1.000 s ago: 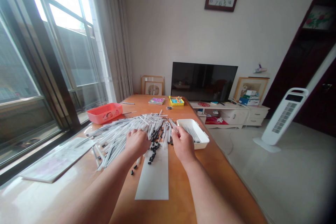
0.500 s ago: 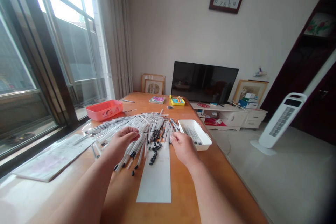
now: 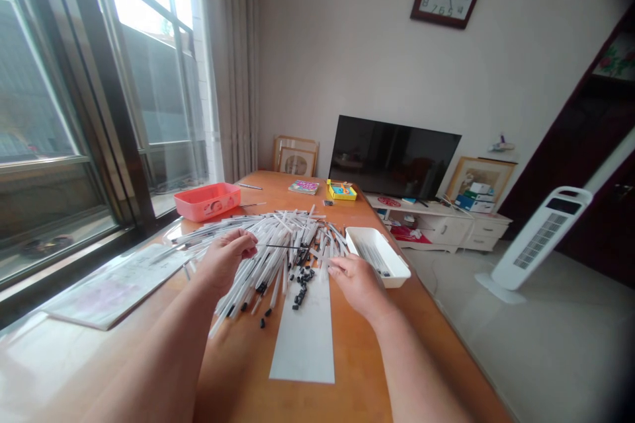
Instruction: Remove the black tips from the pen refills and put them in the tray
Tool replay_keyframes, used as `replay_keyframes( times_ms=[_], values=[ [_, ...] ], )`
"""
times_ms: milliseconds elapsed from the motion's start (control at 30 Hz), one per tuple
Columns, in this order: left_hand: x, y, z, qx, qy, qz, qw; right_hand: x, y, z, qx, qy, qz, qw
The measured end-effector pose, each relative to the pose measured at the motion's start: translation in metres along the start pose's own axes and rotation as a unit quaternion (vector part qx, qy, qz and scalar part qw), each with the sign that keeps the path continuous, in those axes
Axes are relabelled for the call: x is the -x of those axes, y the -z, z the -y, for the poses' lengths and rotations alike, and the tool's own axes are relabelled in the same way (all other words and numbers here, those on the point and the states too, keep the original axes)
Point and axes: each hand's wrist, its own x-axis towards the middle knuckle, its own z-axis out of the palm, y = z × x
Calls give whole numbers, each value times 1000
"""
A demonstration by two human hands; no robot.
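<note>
My left hand (image 3: 231, 256) is closed in a pinch on a thin dark rod (image 3: 282, 246), which looks like a pen refill and points right. My right hand (image 3: 354, 281) pinches a translucent white tube (image 3: 320, 256) tilted up toward the rod's far end. Whether rod and tube touch, I cannot tell. Below and behind the hands spreads a pile of translucent tubes (image 3: 270, 248). Several small black caps (image 3: 300, 291) lie on a white sheet (image 3: 303, 344) between my forearms.
Close by my right hand is a white tray (image 3: 403, 275) holding thin rods. A red plastic basket (image 3: 211, 206) stands at the far left, with a booklet (image 3: 109, 287) nearer. Beyond the pile are a colourful book (image 3: 303, 187) and a yellow box (image 3: 342, 194). The wooden table's edge (image 3: 439, 314) runs along the right.
My hands are a little farther apart, and more of the dark rod shows between them. The white tube now shows at my right fingertips. The whole view has shifted slightly.
</note>
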Motion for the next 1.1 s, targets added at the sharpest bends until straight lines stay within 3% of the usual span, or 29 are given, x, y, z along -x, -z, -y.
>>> replay_keyframes(
  times_ms=[600, 900, 1100],
  values=[
    [0, 2, -2, -41, 16, 18, 999, 5, 2, 7, -4, 8, 43, 999],
    [14, -16, -14, -94, 50, 119, 987, 7, -7, 17, 0, 36, 84, 996],
    [20, -36, -7, -68, 43, 164, 983, 9, -10, 23, -38, 47, 96, 994]
  ],
)
